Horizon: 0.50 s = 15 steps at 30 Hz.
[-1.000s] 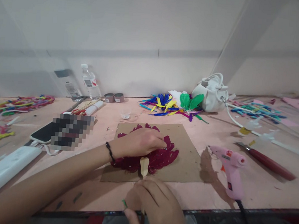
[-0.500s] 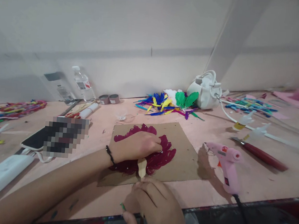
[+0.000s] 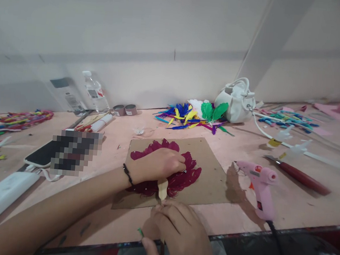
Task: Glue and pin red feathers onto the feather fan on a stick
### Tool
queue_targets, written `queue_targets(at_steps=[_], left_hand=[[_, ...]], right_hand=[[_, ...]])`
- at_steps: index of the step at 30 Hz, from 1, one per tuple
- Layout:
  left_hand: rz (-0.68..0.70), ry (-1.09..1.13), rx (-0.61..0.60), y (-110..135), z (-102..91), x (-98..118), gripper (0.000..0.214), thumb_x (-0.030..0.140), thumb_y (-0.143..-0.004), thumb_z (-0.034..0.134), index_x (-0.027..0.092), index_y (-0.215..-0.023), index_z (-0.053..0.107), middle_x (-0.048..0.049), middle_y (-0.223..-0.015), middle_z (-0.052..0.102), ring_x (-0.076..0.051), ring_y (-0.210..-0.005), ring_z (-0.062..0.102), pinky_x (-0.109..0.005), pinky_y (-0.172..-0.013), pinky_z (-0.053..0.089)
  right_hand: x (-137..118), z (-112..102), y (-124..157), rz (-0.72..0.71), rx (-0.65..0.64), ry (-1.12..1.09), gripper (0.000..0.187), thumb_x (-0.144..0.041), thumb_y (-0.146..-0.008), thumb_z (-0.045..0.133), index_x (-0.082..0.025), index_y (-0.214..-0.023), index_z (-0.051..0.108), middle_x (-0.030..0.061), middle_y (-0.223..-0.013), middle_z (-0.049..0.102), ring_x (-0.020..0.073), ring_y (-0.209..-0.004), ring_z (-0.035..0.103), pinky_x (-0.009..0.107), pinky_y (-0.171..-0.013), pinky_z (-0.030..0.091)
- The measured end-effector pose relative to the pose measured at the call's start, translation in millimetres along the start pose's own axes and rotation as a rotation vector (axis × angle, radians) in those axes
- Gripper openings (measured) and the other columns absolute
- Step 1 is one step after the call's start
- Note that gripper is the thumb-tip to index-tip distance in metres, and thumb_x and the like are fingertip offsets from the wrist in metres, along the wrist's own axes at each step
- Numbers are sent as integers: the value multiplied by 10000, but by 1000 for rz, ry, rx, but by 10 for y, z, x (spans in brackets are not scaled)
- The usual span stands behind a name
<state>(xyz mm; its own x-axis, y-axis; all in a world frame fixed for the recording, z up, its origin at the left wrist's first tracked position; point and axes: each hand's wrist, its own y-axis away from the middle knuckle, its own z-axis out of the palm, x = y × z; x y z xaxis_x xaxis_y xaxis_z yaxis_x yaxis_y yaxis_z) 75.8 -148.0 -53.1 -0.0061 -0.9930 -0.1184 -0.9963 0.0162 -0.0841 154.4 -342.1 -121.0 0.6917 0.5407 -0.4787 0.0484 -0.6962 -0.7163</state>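
Observation:
Dark red feathers (image 3: 189, 177) lie fanned out on a brown cardboard sheet (image 3: 210, 174). Over their middle, my left hand (image 3: 162, 164) presses down with curled, closed fingers; a small shiny bit shows at its fingertips, and what they hold is hidden. A pale flat wooden stick (image 3: 162, 189) lies over the near feathers, its upper end beneath my left hand. My right hand (image 3: 182, 235) covers the stick's near part at the cardboard's front edge, fingers closed over it and thumb apart. Part of the stick seems to show again below the fingers.
On the right are a pink glue gun (image 3: 262, 183), a red-handled knife (image 3: 302, 177) and glue bottles (image 3: 279, 137). Colourful feathers (image 3: 185, 115) and a white bag (image 3: 236, 105) stand behind. A phone (image 3: 41, 154) and power strip (image 3: 3, 200) lie left.
The view has shifted slightly. Both hands keep nearly the same places on the feathers and the stick.

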Motion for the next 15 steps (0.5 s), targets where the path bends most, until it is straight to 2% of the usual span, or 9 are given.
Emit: queue_targets(at_steps=[9, 15], left_hand=[[12, 9, 29, -6, 38, -3, 200, 1, -919, 611, 155, -796, 646, -42, -801, 673, -184, -775, 609, -327, -677, 428], [-13, 8, 4, -13, 27, 10, 204, -7, -911, 604, 154, -791, 642, -44, -806, 680, -189, -780, 625, -325, -676, 421]], right_hand=[[-4, -26, 2, 4, -7, 0, 223, -215, -877, 619, -183, -1088, 683, 75, -962, 742, 283, -956, 712, 413, -848, 598], [-8, -31, 2, 12, -7, 8, 220, -215, -875, 620, -193, -1082, 691, 68, -976, 751, 284, -959, 715, 414, -840, 591]])
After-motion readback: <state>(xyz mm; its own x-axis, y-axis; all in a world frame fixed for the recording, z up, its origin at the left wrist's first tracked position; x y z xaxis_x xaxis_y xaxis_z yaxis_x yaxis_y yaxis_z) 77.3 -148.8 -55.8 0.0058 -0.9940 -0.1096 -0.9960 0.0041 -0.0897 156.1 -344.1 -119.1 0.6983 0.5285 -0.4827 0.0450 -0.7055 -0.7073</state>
